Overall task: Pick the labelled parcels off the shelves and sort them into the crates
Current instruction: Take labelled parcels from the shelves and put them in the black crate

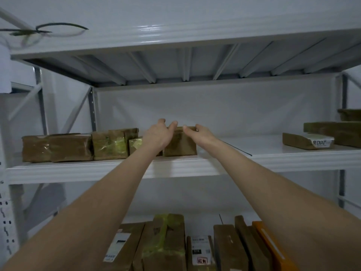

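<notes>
Two grips, left hand and right hand, curl over brown parcel on shelf; picking step, outward pull likely next.

The shelf is smooth white-painted metal with a soft gloss, the brown parcel looks like matt cardboard under wrinkled tape, the neighbouring parcel shines with yellowish glossy tape, and a paper label is matt white.

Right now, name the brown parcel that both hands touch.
The rightmost brown paper-wrapped parcel of the left-hand row: only it has the left hand and right hand on its top.
</notes>
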### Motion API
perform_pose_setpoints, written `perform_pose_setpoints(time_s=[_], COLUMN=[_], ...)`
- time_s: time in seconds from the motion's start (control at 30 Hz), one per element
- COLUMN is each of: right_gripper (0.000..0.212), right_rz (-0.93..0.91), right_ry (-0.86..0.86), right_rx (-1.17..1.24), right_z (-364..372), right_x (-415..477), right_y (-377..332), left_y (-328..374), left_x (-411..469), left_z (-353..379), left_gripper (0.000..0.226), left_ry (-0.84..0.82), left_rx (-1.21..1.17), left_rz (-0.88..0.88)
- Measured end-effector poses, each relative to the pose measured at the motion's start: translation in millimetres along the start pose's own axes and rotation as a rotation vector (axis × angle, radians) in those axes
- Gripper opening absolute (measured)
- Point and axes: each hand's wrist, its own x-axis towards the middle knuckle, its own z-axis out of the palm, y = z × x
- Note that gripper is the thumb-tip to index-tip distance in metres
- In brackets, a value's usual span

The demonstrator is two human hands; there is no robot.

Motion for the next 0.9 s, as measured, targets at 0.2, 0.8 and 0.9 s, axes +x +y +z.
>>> perform_pose_setpoints(time_s=[0.2, 0.8, 0.9], right_gripper=[0.047, 0.035, 0.024], right_rz=[0.036, 0.057, 0.056], right_ry=[0.259, 0.206, 0.250], right_rx=[0.232, 0.678, 0.664], right_z=[-48.3, -173.7, -182.2], right_x=[-14.8, -90.2, -91.8], right_y=[15.0, 67.3, 67.2], left_y=[46.0, 149.0, 153.6], left_x=[-24.2, -75.3, -77.2], left_z=[9.9, 46.3, 41.3], left_gripper=[0.052, 0.033, 0.035], left_ry=[0.060, -0.294, -0.248], left_rx=[-0.565, -1.151, -1.101], left_rz=[-0.090, -0.098, -0.045])
